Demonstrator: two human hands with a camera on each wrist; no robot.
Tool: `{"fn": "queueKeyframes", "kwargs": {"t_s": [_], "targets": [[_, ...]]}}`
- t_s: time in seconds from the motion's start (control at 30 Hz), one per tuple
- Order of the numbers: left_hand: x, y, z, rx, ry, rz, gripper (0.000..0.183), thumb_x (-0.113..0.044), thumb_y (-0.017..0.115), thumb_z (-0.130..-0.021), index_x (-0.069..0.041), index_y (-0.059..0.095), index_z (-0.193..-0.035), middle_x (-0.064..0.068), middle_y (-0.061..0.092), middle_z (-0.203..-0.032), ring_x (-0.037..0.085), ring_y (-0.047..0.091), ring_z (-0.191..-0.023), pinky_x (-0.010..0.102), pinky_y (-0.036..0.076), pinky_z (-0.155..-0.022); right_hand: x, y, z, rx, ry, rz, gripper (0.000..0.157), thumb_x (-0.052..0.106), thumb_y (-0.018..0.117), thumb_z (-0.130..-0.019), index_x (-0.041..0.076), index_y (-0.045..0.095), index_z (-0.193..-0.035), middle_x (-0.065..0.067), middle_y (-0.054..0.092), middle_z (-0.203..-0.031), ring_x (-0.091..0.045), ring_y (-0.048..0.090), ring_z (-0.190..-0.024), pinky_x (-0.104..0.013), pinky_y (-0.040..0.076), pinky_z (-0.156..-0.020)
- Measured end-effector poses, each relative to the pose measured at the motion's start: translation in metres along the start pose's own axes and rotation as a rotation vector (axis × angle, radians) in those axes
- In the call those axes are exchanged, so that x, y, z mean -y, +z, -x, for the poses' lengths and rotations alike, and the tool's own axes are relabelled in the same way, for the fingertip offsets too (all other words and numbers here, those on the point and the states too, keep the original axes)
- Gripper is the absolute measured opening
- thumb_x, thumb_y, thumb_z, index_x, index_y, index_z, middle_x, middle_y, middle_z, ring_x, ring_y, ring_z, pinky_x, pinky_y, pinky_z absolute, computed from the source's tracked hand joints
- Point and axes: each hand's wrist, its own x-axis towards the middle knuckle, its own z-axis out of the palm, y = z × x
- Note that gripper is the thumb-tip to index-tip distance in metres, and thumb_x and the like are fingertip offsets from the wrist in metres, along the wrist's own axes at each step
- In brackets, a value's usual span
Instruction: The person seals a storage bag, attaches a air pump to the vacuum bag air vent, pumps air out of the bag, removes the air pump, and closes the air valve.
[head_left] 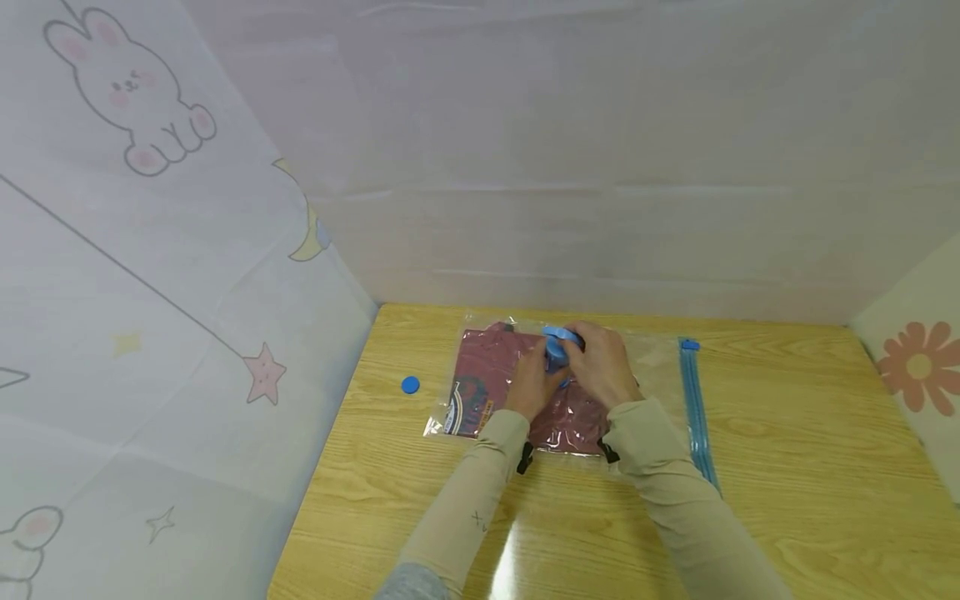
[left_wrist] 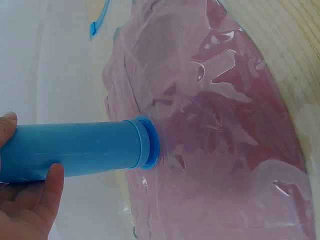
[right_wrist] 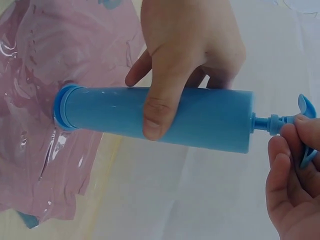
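A person's left hand wraps the barrel of a blue pump while the right hand pinches its handle; the pump stands near upright, long axis rising from a clear bag of maroon fabric.

Both forearms reach forward, the left hand gripping, the right hand near it, seemingly pinching.
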Motion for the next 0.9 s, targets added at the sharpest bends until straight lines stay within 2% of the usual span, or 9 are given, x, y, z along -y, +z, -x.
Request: {"fn": "queueKeyframes", "kwargs": {"t_s": [0.2, 0.43, 0.73, 0.9], "targets": [[-0.001, 0.0, -0.001, 0.021, -0.034, 0.036, 0.05, -0.031, 0.072, -0.087, -0.012, 0.053, -0.13, 0.01, 0.069, -0.117, 0.024, 0.067, -0.107, 0.035, 0.055, -0.091, 0.006, -0.004, 0.002, -0.057, -0.039, -0.016, 0.021, 0.01, 0.058, -0.095, -0.003, 0.067, -0.109, -0.021, 0.071, -0.101, -0.031, 0.067, -0.082, -0.042, 0.054, -0.069], [-0.002, -0.001, -0.002, 0.027, -0.045, 0.041, 0.053, -0.034, 0.072, -0.086, -0.013, 0.054, -0.131, 0.009, 0.07, -0.117, 0.023, 0.067, -0.108, 0.035, 0.054, -0.093, 0.018, -0.015, 0.003, -0.117, -0.108, -0.034, 0.017, 0.008, 0.058, -0.094, -0.003, 0.068, -0.104, -0.019, 0.071, -0.093, -0.025, 0.061, -0.07, -0.031, 0.046, -0.059], [-0.003, 0.0, -0.001, 0.053, -0.074, 0.028, 0.052, -0.024, 0.072, -0.088, -0.008, 0.051, -0.133, 0.012, 0.069, -0.116, 0.025, 0.066, -0.108, 0.037, 0.054, -0.093, 0.037, -0.033, 0.003, -0.276, -0.283, -0.059, 0.01, -0.001, 0.065, -0.088, -0.006, 0.069, -0.096, -0.018, 0.071, -0.086, -0.028, 0.067, -0.073, -0.039, 0.054, -0.063], [-0.004, 0.0, -0.002, 0.064, -0.093, 0.015, 0.053, -0.023, 0.073, -0.087, -0.008, 0.051, -0.133, 0.012, 0.069, -0.115, 0.026, 0.067, -0.107, 0.038, 0.054, -0.093, 0.049, -0.044, 0.004, -0.338, -0.331, -0.068, 0.009, 0.0, 0.066, -0.088, -0.006, 0.07, -0.094, -0.018, 0.071, -0.085, -0.027, 0.066, -0.072, -0.038, 0.053, -0.063]]}}
